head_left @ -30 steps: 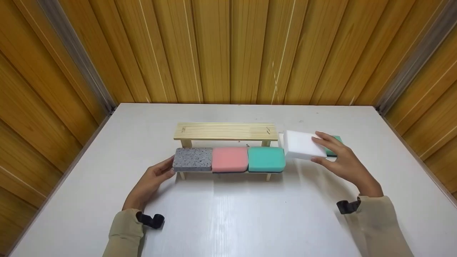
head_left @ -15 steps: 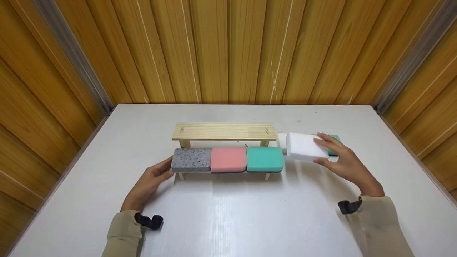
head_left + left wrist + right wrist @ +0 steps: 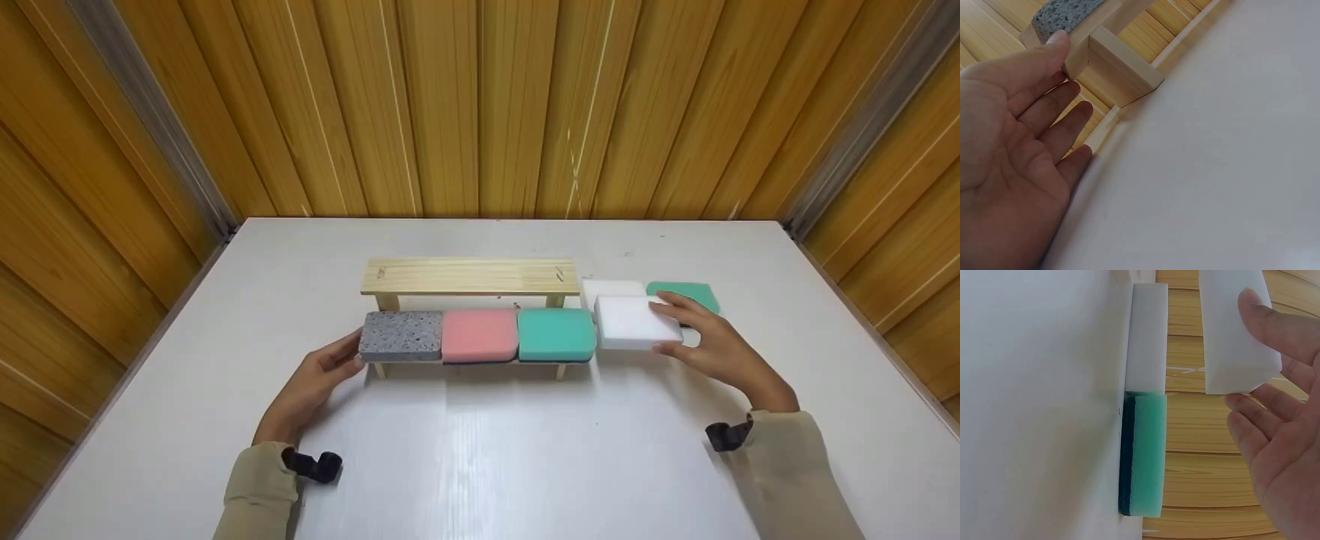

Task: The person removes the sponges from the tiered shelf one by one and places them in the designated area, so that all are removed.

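A two-tier wooden rack (image 3: 469,276) carries a speckled grey sponge (image 3: 401,335), a pink sponge (image 3: 480,334) and a teal sponge (image 3: 556,334) side by side on its front tier. My left hand (image 3: 311,386) pinches the left end of that tier, its thumb at the grey sponge's lower edge and the other fingers loosely bent. My right hand (image 3: 720,352) holds a white sponge (image 3: 634,321) between thumb and fingers, just right of the teal one. In the right wrist view this white sponge (image 3: 1235,337) is raised off the table.
Behind the held sponge, another white sponge (image 3: 611,287) and a green sponge (image 3: 686,292) with a dark scouring layer lie end to end on the white table (image 3: 487,465). The rack's upper tier is bare wood. Wood-patterned panels (image 3: 480,112) enclose the back and sides.
My right hand has brought the white sponge lower and nearer to me, level with the front tier, uncovering more of the two sponges behind. My left hand stays at the rack's end.
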